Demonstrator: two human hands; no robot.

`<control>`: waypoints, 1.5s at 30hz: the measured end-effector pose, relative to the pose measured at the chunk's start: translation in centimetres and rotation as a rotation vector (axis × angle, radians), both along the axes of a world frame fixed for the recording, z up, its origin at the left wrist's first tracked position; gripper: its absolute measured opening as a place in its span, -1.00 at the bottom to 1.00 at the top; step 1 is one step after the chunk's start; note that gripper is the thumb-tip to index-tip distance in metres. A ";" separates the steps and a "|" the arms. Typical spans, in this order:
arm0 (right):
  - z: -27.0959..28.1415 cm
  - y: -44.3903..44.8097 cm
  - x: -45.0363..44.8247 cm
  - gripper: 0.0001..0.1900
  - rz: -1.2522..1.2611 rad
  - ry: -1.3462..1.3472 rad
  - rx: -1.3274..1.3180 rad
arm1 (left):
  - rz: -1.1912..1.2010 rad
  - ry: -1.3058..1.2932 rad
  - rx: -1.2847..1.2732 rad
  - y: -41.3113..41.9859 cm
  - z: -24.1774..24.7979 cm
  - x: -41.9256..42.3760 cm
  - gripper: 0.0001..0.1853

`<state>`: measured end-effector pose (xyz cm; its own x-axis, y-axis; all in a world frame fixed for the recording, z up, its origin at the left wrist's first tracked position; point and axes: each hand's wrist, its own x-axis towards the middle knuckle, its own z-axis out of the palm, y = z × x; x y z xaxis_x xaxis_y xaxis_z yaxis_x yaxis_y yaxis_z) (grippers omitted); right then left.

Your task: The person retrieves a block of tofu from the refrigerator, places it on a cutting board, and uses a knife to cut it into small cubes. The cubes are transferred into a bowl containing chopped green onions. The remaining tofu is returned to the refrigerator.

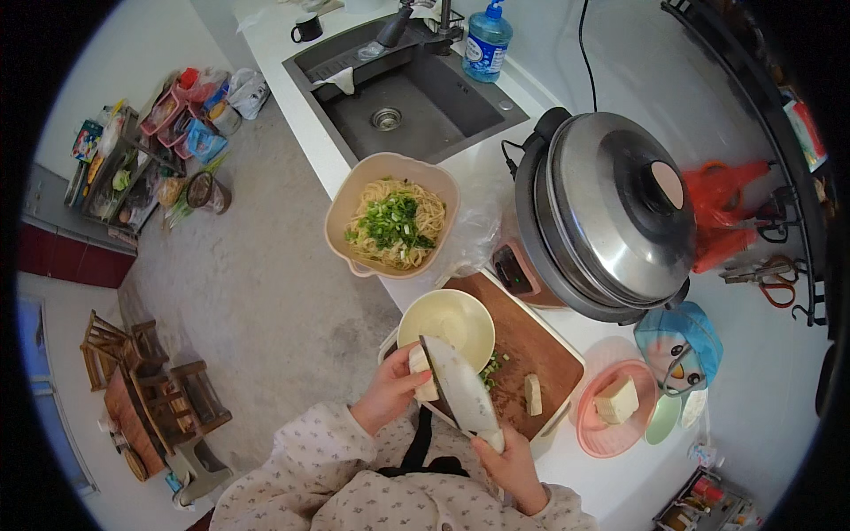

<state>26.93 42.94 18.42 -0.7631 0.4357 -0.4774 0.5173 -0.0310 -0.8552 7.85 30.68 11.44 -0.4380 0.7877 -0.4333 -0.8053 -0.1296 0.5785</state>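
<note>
My left hand (392, 387) holds a pale block that looks like tofu (423, 376) over the near left edge of the wooden cutting board (531, 345). In my right hand (511, 468) is the handle of a wide kitchen knife (465, 391). Its blade lies along the right side of the block and covers part of it. Just beyond the blade, a pale yellow bowl (441, 315) stands on the board. A small pale slice (533, 395) and chopped green onion (491, 369) lie to the right.
Farther off, a beige basin (335, 229) holds noodles topped with chopped greens. An electric pot with a metal lid (611, 206) stands on the right. A pink bowl (584, 425) contains another pale block (616, 400). Beyond is a dark sink (425, 99) with a blue soap bottle (488, 43).
</note>
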 end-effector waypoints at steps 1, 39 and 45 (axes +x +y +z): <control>0.1 0.6 0.2 -0.76 -0.077 -0.028 -0.294 | -0.025 -0.052 0.041 -0.5 -0.5 -0.6 -0.41; 1.2 0.8 1.1 -0.59 0.108 -0.010 0.527 | -0.487 -0.061 -0.122 0.6 1.9 -8.4 -0.40; 1.2 0.9 0.5 -0.60 0.114 -0.032 0.521 | -0.497 -0.054 -0.138 0.7 1.9 -8.5 -0.42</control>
<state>27.40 43.84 19.59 -0.8077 0.5369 -0.2437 0.5191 0.4515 -0.7257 -0.70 31.42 13.34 0.0003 0.8288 -0.5595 -0.7798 0.3505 0.5187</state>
